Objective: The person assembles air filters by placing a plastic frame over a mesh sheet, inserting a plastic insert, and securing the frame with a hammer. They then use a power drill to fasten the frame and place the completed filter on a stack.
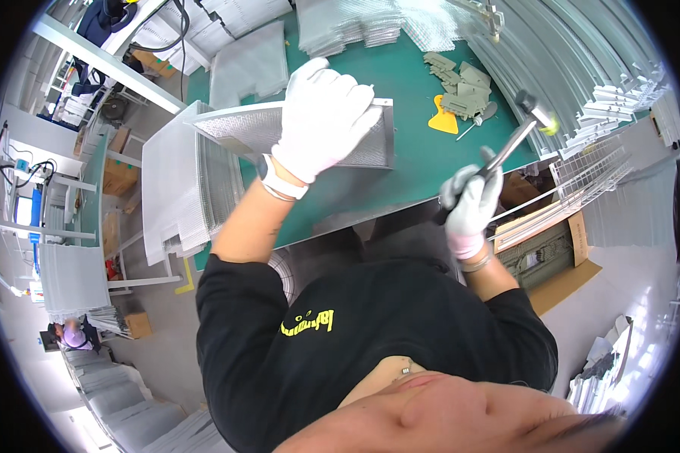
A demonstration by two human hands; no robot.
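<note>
My left hand [321, 121], in a white glove, is closed over the upper edge of a silver metal-framed mesh panel [366, 143], which stands tilted on the green tabletop. Its fingers hide part of the frame. My right hand [468, 200], also gloved, grips the dark handle of a mallet [512, 141]. The mallet's head, black at one end and yellow-green at the other, is raised apart from the panel, above the table's right side. A yellow scraper [443, 117] lies beyond it, beside several grey-green plastic pieces [465, 88].
Stacked mesh sheets [172, 181] stand at the table's left, with more mesh sheets [347, 26] at the back. Long metal profiles [574, 60] line the right. Below them are a wire rack [593, 170] and an open cardboard box [559, 283]. Another person [75, 334] is far left.
</note>
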